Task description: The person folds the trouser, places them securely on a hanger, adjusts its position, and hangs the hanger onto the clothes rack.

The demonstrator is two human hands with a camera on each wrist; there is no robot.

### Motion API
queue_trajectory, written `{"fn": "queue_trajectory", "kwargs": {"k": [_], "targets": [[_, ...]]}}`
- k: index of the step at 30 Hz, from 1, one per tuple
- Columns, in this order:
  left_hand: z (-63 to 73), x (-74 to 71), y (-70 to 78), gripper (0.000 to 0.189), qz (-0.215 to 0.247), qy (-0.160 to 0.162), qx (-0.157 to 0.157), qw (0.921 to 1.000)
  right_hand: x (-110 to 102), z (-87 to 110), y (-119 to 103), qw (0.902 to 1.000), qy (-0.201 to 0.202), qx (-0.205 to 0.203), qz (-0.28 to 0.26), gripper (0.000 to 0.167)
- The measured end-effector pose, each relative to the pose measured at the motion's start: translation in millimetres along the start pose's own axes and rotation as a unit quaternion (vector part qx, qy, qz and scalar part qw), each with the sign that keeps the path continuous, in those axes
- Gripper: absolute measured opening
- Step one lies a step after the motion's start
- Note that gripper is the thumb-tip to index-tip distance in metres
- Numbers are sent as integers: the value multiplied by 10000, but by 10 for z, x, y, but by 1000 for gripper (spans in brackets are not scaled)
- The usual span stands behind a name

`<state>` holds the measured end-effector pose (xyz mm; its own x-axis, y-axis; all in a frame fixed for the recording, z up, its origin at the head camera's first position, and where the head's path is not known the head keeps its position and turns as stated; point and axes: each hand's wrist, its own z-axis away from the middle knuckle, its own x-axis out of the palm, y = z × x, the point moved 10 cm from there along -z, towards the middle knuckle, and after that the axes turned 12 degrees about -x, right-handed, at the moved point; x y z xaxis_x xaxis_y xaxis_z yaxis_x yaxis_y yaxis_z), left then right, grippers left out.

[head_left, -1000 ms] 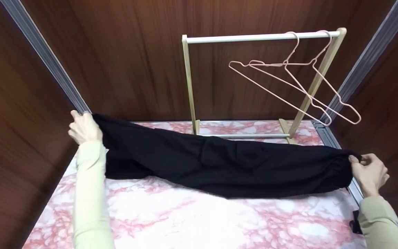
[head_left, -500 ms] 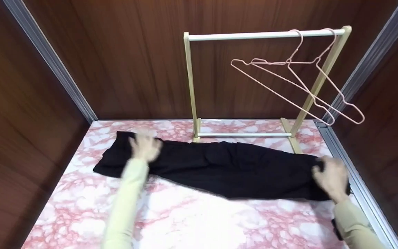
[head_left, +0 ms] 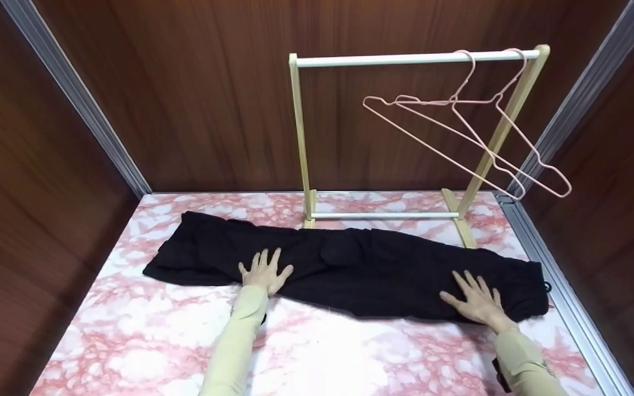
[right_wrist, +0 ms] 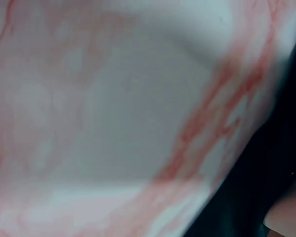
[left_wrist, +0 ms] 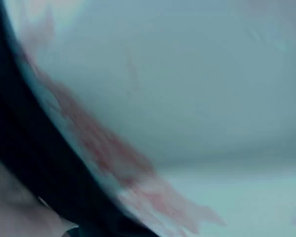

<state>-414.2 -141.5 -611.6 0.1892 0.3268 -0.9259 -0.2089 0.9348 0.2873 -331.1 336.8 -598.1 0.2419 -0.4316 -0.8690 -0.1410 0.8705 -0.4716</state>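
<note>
A pair of black trousers (head_left: 372,280), folded lengthwise, lies across the table in the head view. Its gathered waist end is at the right and the leg ends are at the left. My left hand (head_left: 264,274) rests on the near edge left of the middle, fingers spread. Farther right, near the waist, my right hand (head_left: 477,302) lies on the cloth with its fingers spread too. In the left wrist view the dark cloth (left_wrist: 44,148) crosses the left side, part of the hand below it. The right wrist view has black fabric (right_wrist: 259,163) and a bit of thumb at lower right.
Behind the trousers stands a wooden rack (head_left: 299,137) with a white top rail (head_left: 377,60). Two pink wire hangers (head_left: 432,147) hang at its right end. Brown wood-grain panels (head_left: 212,99) with metal edges enclose the marbled pink-and-white table (head_left: 141,341).
Both hands have let go of the trousers' ends and moved inward and nearer, now flat on the cloth. The left end of the trousers has come down onto the table.
</note>
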Motion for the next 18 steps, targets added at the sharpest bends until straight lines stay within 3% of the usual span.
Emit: {"fn": "queue_trajectory", "kwargs": {"k": [6,11,16,18], "targets": [[155,-201,-62,67,-451,606,28,9971,29,-32,-102,9998,-65,-159,42,87],[323,-295,-165,62,-828,847,135,9929,42,-13,-169,9994,-95,-321,23,87],[489,-391,-392,48,-317,932,449,9941,-11,58,-174,9976,120,-619,289,79],[526,-557,-589,38,-12,1456,532,9879,-42,73,-173,9965,165,-706,407,76]]}}
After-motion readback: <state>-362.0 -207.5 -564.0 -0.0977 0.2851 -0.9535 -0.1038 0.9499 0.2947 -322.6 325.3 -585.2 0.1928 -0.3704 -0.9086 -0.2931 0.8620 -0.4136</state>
